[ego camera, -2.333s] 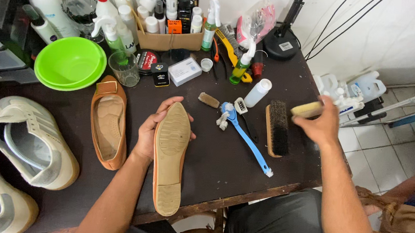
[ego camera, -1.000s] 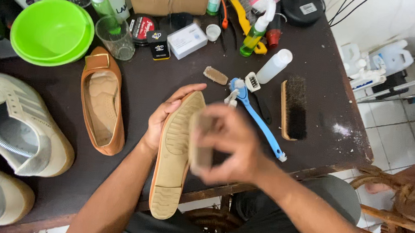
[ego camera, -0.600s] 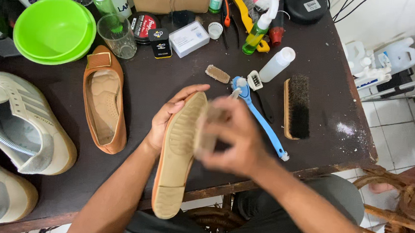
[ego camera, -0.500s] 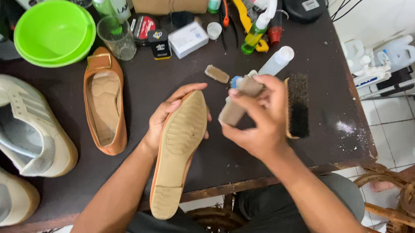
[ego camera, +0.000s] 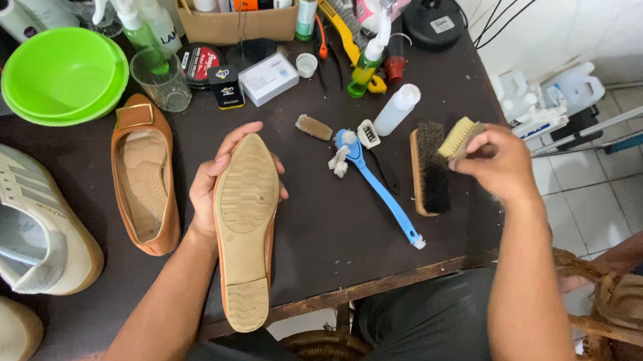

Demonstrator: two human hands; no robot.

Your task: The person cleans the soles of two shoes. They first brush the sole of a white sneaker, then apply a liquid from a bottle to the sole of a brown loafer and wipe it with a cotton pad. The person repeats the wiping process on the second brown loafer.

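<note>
The left hand (ego camera: 212, 184) gripped a tan flat shoe (ego camera: 245, 228) sole-up near the counter's (ego camera: 333, 226) front edge. The right hand (ego camera: 498, 161), closed on a small pale-bristled brush (ego camera: 459, 137), hovered beside the counter's right edge; the sole appeared partly brushed, its mate (ego camera: 143, 175) untouched.

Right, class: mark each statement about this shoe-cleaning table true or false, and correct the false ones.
1. The left hand holds a flat shoe sole-up. True.
2. The right hand holds the blue long-handled brush. False: its grip is on a small pale-bristled brush.
3. The other tan flat lies on the table, opening upward. True.
4. The green bowl sits at the table's right edge. False: far left.
</note>
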